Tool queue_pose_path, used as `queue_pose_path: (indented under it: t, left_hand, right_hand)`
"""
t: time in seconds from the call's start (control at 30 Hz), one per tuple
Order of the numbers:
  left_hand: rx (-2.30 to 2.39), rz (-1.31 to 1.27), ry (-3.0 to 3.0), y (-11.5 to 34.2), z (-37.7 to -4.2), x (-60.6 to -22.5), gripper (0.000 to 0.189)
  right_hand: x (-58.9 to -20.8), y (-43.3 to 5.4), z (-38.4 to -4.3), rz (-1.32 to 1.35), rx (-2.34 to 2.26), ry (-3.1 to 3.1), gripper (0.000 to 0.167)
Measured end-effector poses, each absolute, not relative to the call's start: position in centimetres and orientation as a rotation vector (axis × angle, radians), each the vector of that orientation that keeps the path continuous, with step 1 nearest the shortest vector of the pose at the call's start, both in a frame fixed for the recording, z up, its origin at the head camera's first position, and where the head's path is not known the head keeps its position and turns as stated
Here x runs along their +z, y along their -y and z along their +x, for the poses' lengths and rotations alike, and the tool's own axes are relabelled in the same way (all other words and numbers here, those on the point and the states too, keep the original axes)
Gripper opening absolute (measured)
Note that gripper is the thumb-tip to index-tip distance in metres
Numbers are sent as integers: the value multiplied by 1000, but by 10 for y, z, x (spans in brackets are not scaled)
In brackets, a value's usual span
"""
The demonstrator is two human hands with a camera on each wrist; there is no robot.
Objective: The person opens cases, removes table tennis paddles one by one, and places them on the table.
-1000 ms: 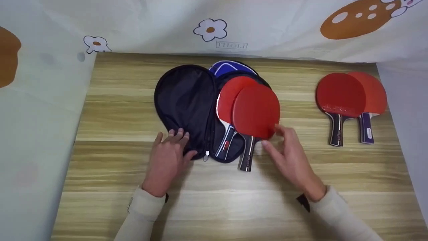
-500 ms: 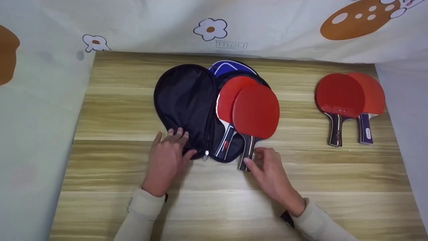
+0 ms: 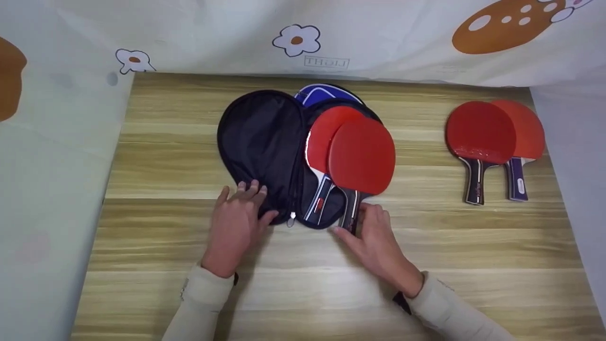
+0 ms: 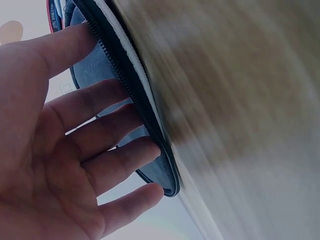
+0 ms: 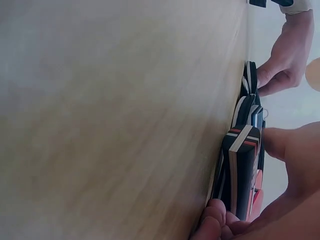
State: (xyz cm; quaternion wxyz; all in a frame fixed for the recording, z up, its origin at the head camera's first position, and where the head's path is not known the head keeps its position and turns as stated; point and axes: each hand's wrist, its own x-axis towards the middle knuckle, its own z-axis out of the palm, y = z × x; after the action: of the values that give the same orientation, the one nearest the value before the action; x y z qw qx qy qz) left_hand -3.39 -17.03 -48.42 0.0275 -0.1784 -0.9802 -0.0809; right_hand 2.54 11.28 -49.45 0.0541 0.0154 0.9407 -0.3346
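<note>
A black zip case lies unfolded on the table, its two halves side by side. My left hand rests on the lower edge of the left half with fingers spread and fairly straight. On the right half lies a red table tennis paddle with a blue-striped handle. A second red paddle overlaps it. My right hand holds this upper paddle's dark handle, thumb on one side and curled fingers on the other. The left wrist view shows the case's zipped edge under my left fingertips.
Behind the case, a blue part with white lines sticks out. Two more overlapping paddles, a dark-handled one and a purple-handled one, lie at the right of the wooden table. A printed cloth hangs behind.
My right hand has moved down and left from beside the upper paddle's blade to its handle and now grips it. My left hand and the paddles have hardly moved.
</note>
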Motion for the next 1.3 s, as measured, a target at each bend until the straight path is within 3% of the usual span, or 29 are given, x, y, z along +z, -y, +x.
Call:
queue_pose_path:
  t: [0.3,0.9,1.3]
  left_hand:
    - [-248,-551,3034,170,-34,-485,57]
    - [-242,-567,3011,171,-35,-485,56]
    - [-258,-563,3024,172,-35,-485,55]
  right_hand:
    - [-493,-120,24,190,-1101,-2766,54]
    - [-468,-147,35,502,-1371,-2606,55]
    - [-449,-179,37,645,-1482,-2813,40]
